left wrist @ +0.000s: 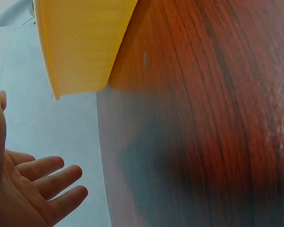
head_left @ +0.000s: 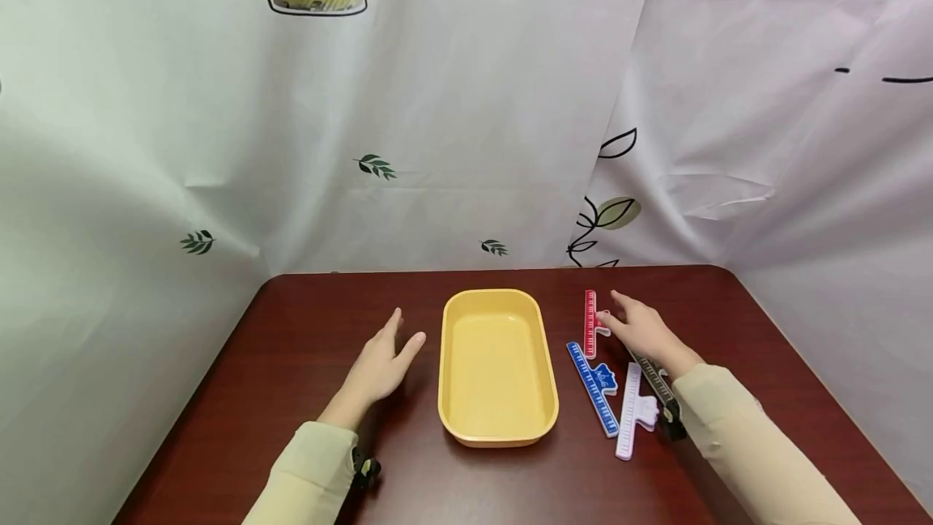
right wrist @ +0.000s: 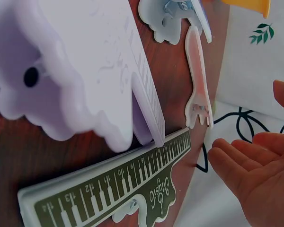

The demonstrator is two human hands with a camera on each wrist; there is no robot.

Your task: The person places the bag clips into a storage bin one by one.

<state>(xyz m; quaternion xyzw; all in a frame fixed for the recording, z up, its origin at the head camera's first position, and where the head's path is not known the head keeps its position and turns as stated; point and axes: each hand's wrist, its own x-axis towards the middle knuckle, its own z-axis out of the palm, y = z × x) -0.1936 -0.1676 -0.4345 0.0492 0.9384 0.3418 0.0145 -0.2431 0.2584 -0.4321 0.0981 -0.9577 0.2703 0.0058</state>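
the left hand hovers over the glossy dark-red wood-grain table, its fingers slightly spread and thumb held apart. just right of those fingers stands the yellow rounded rectangular plastic tray. the right hand has its fingers close together, thumb apart. beside its thumb tip lies the red ruler-shaped plastic clip; nearer the person than the fingers lie the blue ruler-shaped plastic clip, the pale lavender ruler-shaped plastic clip and, by the wrist, the dark olive ruler-shaped plastic clip.

Yellow tray stands on table; left hand is apart.
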